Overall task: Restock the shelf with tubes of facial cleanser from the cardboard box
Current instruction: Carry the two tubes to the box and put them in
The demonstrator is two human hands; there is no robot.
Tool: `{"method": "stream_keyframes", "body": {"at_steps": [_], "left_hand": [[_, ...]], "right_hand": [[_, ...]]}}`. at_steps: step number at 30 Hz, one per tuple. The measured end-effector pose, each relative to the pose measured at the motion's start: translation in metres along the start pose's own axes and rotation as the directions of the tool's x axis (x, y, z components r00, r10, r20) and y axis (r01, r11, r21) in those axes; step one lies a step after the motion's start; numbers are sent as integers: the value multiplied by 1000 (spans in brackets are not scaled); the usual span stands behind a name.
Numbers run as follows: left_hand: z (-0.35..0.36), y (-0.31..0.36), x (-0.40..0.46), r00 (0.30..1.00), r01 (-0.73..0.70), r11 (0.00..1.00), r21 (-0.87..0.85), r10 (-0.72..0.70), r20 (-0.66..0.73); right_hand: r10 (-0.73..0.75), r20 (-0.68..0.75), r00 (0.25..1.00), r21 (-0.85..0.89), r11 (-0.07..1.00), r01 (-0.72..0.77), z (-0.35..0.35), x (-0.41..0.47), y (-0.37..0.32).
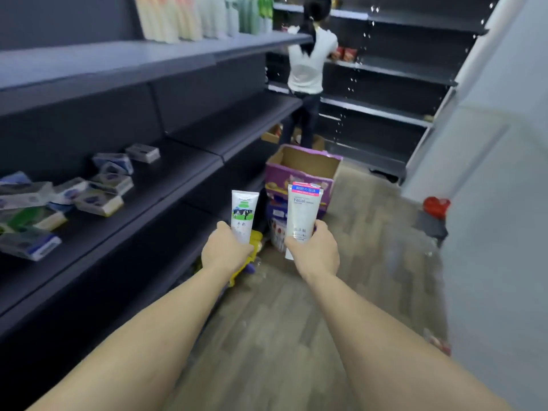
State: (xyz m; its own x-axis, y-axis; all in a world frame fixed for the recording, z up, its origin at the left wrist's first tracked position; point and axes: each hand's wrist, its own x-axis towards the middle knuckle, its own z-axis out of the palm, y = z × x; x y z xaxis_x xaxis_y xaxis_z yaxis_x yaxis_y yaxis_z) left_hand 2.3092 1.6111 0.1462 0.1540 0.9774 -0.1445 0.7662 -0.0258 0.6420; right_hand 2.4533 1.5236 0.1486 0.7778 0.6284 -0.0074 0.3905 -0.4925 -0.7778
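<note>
Mid-restock, judging by the scene. Left hand (226,250) gripping a green-labelled tube (243,214), right hand (314,252) gripping a pink-capped tube (303,213), both upright above the floor. Beyond, purple cardboard box (299,176) standing open. Nearby shelf (178,185) mostly bare past the soap boxes (98,200); placing not yet done.

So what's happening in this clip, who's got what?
A person stands in a shop aisle holding two tubes upright, one per hand. The left hand grips a white tube with a green picture; the right hand grips a white tube with a pink top. An open purple cardboard box sits on the floor ahead. The dark shelf on the left holds scattered small boxes. Another person works at the far shelves.
</note>
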Motion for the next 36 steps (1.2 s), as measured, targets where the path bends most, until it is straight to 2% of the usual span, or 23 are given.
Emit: {"method": "stream_keyframes", "body": {"at_steps": [8,14,19,23,28,36], "left_hand": [[146,22,-39,977,12,992,124,-38,209],[231,40,-58,946,9,970,244,-87,312],[283,70,-67,929,-18,961,276,-86,360],[314,94,-68,915,-53,954,296,-72,397],[343,121,-55,899,-92,949,302,-51,436],[391,173,17,873,-96,962,257,-43,486]], "right_hand": [[272,29,962,-36,962,-271,-24,18,143],[387,45,921,-22,922,-386,-37,29,220],[458,55,887,-12,889,-458,-65,40,270],[520,55,852,-69,854,-516,-82,55,297],[545,35,838,-46,838,-543,-88,87,311],[546,-4,838,-51,837,-545,-82,168,322]]}}
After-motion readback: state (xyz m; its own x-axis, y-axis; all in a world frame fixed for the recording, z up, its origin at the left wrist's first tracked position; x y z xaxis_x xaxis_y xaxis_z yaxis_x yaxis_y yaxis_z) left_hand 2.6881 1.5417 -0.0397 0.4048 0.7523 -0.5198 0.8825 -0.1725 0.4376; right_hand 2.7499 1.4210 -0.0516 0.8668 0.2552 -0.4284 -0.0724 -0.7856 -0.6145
